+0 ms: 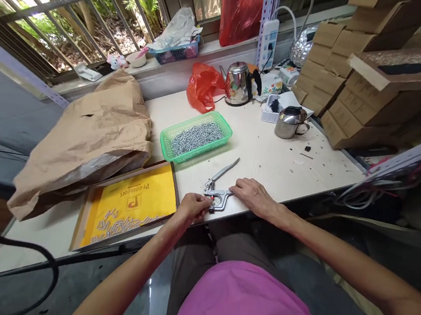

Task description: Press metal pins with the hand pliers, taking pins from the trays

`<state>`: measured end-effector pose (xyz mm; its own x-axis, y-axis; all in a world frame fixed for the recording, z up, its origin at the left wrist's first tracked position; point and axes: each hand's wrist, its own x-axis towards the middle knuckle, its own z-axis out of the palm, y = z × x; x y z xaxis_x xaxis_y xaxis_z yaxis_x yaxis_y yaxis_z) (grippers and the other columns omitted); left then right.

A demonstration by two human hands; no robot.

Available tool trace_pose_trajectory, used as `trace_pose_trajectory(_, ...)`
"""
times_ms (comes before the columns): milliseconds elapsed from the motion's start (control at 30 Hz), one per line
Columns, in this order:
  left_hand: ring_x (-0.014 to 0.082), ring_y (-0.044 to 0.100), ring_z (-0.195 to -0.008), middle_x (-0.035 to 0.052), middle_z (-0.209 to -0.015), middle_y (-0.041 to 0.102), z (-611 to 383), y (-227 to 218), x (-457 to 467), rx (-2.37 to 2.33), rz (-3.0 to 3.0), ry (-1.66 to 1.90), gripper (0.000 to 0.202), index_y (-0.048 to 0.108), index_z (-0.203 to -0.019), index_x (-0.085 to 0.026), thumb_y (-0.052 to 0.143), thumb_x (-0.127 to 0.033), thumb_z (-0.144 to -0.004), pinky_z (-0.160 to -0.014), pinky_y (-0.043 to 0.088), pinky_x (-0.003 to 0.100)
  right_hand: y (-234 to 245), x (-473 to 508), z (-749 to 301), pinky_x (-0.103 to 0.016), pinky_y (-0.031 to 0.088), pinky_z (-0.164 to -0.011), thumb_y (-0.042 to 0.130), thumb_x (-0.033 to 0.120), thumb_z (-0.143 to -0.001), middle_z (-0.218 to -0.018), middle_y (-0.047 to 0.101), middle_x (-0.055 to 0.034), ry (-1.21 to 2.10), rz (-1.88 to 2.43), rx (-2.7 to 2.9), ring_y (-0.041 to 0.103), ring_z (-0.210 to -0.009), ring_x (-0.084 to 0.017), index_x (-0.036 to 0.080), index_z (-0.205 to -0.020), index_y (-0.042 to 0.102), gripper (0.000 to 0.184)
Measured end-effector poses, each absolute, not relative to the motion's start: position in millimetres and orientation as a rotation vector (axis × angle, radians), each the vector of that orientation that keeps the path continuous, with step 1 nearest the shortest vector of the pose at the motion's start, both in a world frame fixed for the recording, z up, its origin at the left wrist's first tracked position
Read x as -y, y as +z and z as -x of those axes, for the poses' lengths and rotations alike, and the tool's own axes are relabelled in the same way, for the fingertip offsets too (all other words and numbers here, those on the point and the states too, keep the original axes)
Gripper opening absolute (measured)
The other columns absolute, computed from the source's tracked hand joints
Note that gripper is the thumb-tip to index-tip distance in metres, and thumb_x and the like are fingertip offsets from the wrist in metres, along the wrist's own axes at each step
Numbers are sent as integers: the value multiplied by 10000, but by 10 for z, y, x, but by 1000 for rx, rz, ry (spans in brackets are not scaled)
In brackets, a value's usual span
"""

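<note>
Steadying the metal tool [219,192] by the table's [248,147] front edge helps: left hand [193,207] pinching it, right hand [252,195] touching, grip unclear.

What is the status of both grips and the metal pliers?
Left grip at metal pliers, hold unclear. Right grip at their right end. Pliers on table, handles spread. Green basket beyond, apart.

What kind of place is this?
Probably a small workshop: there's a green basket full of small metal pieces, a plier-like tool on the table, and stacked cardboard boxes.
</note>
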<state>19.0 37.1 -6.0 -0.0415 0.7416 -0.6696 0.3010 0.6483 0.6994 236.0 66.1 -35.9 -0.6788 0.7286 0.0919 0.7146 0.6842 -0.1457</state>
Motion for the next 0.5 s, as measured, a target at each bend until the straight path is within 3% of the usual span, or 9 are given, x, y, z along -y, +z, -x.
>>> trace_pose_trajectory(367,49,348,-326,-54,-375,458,-132,-77,-475,-1646,-954,280,301,589,-592,-132,755,-363,-693,-376,237,199,-348,-667,-2349,-300,366,-753,449,122,-928,-946,578,-85,268,1209,2743,533,-860,-181,180,-1002,644,217)
trace_pose_trajectory(467,43,344,-329,-54,-384,461,-120,-101,-465,-1634,-951,299,344,571,-578,-137,762,-405,-676,-371,239,194,-251,-766,-2392,-305,413,-792,516,242,-928,-1036,580,-95,433,1146,2727,551,-906,-189,186,-1081,636,203)
trace_pose_trajectory(500,44,342,-327,-55,-381,458,-116,-108,-463,-1629,-949,299,356,564,-571,-139,763,-416,-673,-368,242,193,-214,-829,-2411,-324,423,-834,565,310,-908,-1114,570,-111,464,1116,2713,548,-973,-208,189,-1149,614,274)
